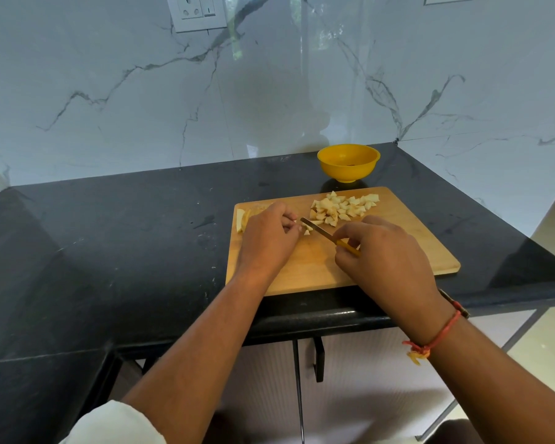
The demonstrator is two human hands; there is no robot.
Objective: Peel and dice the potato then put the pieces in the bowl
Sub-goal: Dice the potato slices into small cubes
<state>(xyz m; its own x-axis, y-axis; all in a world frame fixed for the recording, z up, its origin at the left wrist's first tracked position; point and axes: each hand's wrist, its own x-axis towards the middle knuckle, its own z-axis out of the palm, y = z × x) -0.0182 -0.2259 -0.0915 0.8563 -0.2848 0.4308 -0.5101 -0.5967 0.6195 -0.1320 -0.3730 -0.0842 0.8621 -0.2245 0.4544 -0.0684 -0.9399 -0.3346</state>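
potato: diced pile (pixel 343 208) at board's (pixel 398 251) far side, one piece (pixel 306 231) at the blade | left grip (pixel 269 238): your curled fingers (pixel 287 216) pinch that piece steady for the cut | right grip (pixel 385 261): wrapped round knife (pixel 318 230) handle | bowl (pixel 348 161): just behind board on tabletop (pixel 109 235), handy for loading

Marble wall (pixel 109 75), black counter (pixel 109 219)
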